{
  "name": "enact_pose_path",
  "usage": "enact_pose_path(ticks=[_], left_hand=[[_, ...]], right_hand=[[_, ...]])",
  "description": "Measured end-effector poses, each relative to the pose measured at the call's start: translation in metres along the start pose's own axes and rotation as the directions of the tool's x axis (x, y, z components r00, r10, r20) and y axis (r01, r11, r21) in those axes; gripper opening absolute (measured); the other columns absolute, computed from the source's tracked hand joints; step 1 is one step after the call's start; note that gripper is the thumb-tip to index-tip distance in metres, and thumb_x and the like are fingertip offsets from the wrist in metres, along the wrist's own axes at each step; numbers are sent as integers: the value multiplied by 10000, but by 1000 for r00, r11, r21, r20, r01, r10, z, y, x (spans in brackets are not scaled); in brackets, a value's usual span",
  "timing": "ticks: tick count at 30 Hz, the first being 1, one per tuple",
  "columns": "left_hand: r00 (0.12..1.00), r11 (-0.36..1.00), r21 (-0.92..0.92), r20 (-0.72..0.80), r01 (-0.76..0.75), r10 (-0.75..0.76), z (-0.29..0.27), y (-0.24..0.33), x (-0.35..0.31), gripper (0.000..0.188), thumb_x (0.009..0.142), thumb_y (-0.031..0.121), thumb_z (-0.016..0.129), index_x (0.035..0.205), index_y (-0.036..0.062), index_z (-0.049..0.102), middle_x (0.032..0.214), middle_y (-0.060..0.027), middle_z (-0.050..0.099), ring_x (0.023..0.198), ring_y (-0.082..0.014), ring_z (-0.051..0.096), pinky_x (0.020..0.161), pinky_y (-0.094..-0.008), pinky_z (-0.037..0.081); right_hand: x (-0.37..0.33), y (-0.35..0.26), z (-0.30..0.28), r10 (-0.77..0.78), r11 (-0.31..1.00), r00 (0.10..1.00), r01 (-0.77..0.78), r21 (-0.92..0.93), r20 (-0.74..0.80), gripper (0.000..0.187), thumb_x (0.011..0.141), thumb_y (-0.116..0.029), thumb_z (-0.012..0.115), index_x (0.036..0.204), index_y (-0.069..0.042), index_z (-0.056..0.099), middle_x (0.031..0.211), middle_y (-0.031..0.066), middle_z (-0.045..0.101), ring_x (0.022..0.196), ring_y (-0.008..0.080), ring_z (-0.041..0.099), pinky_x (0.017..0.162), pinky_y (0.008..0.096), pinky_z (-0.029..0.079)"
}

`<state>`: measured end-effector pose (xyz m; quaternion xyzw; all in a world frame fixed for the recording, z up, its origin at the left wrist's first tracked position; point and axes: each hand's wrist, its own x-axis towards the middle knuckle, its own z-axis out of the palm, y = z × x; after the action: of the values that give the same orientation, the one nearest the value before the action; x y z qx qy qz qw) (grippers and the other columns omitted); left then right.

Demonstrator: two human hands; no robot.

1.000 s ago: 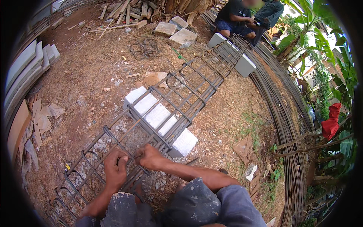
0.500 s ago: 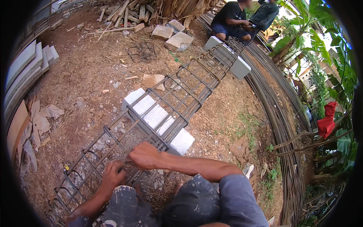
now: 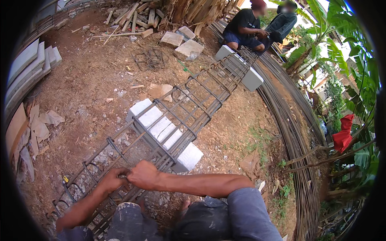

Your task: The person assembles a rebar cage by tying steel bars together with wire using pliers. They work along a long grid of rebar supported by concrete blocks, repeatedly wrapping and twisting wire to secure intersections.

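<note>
Presumably, the white block (image 3: pixel 189 157) keeps the steel cage (image 3: pixel 209 117) off the ground (image 3: pixel 229 140); left hand (image 3: pixel 111 180) and right hand (image 3: pixel 143 175) curl inward, grip hidden

Left hand (image 3: pixel 113 180) and right hand (image 3: pixel 144 175) together, both curled, at near part of rebar cage (image 3: pixel 204 118). Cage lies across pale blocks (image 3: pixel 189 156). Two people (image 3: pixel 243 24) far; long rods (image 3: pixel 306 182) right; stacked slabs (image 3: pixel 34 66) left.

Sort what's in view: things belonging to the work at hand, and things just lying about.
Apparently in the work:
- long dark steel-bar cage, beneath the left hand and right hand
- white-topped grey rectangular blocks under the cage

Lying about:
- jumbled brown wood scraps
- pale brown chunky blocks
- stacked pale flat panels
</note>
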<state>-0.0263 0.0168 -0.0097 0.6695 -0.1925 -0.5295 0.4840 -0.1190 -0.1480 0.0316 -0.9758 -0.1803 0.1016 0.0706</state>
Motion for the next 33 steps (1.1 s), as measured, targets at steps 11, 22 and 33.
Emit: enact_pose_path(ticks=[11, 22, 33], left_hand=[[900, 903, -12, 89, 429, -427, -14, 20, 13, 284, 887, 164, 691, 1136, 29, 684, 985, -79, 705, 758, -157, 650, 634, -291, 520], [942, 942, -8, 13, 336, -335, -13, 6, 13, 236, 853, 171, 711, 1073, 85, 696, 845, -7, 675, 676, -72, 599, 538, -242, 439], [995, 997, 15, 69, 77, -78, 3, -1, 35, 207, 814, 141, 722, 1003, 67, 678, 902, -23, 670, 846, -95, 601, 715, -266, 480]], right_hand=[[-7, -3, 40, 26, 1000, 975, -22, 22, -222, 167, 762, -176, 614, 860, -40, 628, 695, 76, 663, 622, 227, 680, 501, 367, 521], [-4, -3, 35, 56, 997, 986, -46, 64, -158, 206, 769, -147, 606, 937, -29, 602, 740, 83, 670, 665, 240, 693, 504, 366, 524], [-7, -14, 27, 162, 976, 976, -137, 170, -144, 306, 728, -117, 629, 1017, -28, 580, 759, 114, 668, 648, 288, 692, 478, 415, 507]])
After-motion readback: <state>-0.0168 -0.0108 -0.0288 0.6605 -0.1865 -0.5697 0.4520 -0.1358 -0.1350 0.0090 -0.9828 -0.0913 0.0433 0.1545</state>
